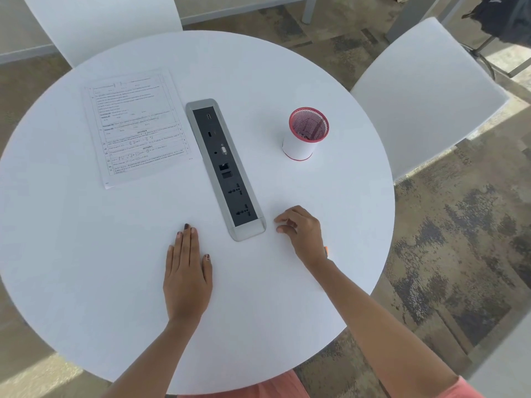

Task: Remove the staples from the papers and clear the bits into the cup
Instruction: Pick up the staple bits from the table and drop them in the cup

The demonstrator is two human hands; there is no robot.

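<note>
White round table (86, 254) carries everything. Left hand (188, 277) lies flat on it, palm down, fingers straight and together. Right hand (301, 231) rests just beside the near end of the grey socket strip (224, 168), its fingers curled with the tips at the tabletop; whether they pinch anything I cannot tell. A small orange bit (326, 251) shows at the outer side of that wrist. Printed papers (135, 124) lie well beyond the left hand, across the strip from the right hand. Pink-rimmed mesh cup (306, 133) stands upright well beyond the right hand, with a white chair (425, 90) farther out past it.
</note>
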